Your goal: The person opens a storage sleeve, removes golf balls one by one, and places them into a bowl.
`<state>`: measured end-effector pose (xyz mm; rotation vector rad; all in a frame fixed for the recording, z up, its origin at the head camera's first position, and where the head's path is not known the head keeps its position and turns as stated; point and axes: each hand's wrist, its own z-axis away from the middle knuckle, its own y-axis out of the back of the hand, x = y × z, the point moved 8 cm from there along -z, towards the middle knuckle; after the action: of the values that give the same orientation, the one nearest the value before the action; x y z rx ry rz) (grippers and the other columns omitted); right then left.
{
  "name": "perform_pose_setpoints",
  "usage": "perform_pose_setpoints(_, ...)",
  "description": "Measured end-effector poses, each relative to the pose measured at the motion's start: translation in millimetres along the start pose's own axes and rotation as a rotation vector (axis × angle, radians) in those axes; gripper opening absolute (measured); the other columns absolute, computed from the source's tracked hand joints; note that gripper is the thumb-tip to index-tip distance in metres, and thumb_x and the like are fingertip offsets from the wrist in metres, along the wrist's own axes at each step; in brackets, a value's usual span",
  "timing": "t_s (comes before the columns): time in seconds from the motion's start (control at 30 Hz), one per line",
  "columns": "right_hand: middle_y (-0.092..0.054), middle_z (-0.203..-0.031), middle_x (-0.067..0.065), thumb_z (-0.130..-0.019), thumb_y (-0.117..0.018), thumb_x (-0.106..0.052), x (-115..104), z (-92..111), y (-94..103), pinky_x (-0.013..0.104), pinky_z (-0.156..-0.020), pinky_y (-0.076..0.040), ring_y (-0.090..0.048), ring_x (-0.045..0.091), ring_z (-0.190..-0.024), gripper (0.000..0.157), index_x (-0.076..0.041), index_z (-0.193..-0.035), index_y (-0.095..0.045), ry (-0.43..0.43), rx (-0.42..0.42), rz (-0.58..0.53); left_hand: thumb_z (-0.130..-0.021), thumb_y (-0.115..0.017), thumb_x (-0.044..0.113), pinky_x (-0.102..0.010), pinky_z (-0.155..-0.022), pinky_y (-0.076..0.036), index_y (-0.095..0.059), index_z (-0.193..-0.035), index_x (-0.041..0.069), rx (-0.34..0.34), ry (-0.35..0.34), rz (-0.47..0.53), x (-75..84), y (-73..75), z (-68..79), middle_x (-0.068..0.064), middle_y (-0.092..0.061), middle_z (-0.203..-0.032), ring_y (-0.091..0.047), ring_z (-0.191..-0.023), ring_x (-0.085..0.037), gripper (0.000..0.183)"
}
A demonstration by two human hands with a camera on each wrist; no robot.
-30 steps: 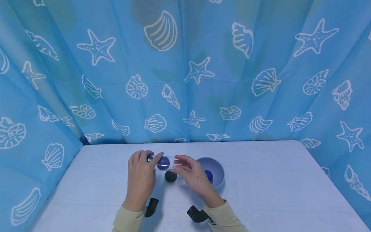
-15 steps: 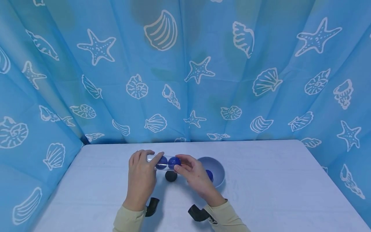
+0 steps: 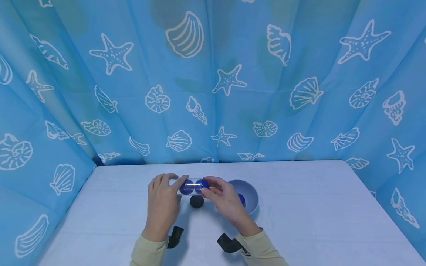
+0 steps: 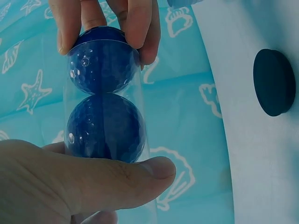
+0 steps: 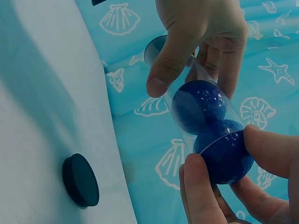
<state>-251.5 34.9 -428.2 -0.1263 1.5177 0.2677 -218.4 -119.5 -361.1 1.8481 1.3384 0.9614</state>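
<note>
Clear plastic forms the tube [image 3: 189, 186], which is held level above the table [image 3: 299, 207], at about 11 o'clock from the bowl [image 3: 250, 192]. The left hand [image 3: 163, 205] grips the tube's left portion, with the thumb [image 4: 117, 179] curled across the front wall and the fingers wrapped behind.

Two dark blue dimpled balls occupy the tube, touching one another. The inner ball [image 4: 105, 128] sits fully inside, just beside the left thumb. The outer ball [image 4: 103, 63] sits at the tube's open right end, partly projecting from the mouth. The right hand [image 3: 226, 201] pinches this outer ball between thumb and fingertips [image 5: 205, 196]; the right wrist view shows the fingertips in contact with the ball's exposed surface [image 5: 224, 156].

A black cap [image 3: 196, 201] lies flat on the table directly below the tube, at 6 o'clock from it, and apart from both hands. The bowl, pale blue, stands on the table at 3 o'clock from the cap, partly hidden by the right hand. A third blue ball [image 3: 242, 199] rests inside the bowl against its near wall.

Both forearms wear pale sleeves [image 3: 146, 253]. A black device [image 3: 175, 236] is fixed at each wrist.

A blue curtain [image 3: 233, 81] printed with white shells and starfish encloses the table from 9 o'clock through 3 o'clock.
</note>
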Motion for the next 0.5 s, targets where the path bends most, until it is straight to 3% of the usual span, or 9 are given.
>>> perform_pose_setpoints(0.5,-0.06,-0.134,0.013,-0.099,-0.066,-0.025,-4.4,1.5,5.4,0.038,-0.098,-0.053,-0.063,0.024,-0.116,0.047,-0.008,-0.141,-0.054,0.029,-0.001,-0.002,-0.07,-0.09,0.0,-0.056,-0.102,-0.042,-0.075,-0.12,0.015,-0.014,0.024,0.015,-1.9,-3.9,-0.5,-0.017,-0.068,-0.114,-0.055,-0.112,-0.039,0.054)
